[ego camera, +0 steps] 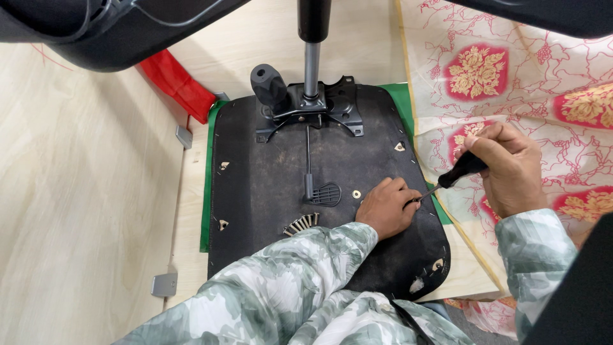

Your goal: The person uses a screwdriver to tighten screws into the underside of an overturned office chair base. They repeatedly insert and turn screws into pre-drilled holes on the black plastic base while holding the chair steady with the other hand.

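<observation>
Mid-job on the upturned chair seat (268, 191), screws partly dealt with.
Your right hand (507, 169) grips the screwdriver (454, 176); your left hand (386, 207) pinches at its tip. Loose screws (302, 223) lie beside it, so more likely remains.

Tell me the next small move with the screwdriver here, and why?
Probably turn the screwdriver in place. The right hand grips its black handle, the tip meets the black seat underside at the left hand's fingertips, which seem to steady it there. Loose screws lie nearby, so a fastener is likely being worked.
</observation>
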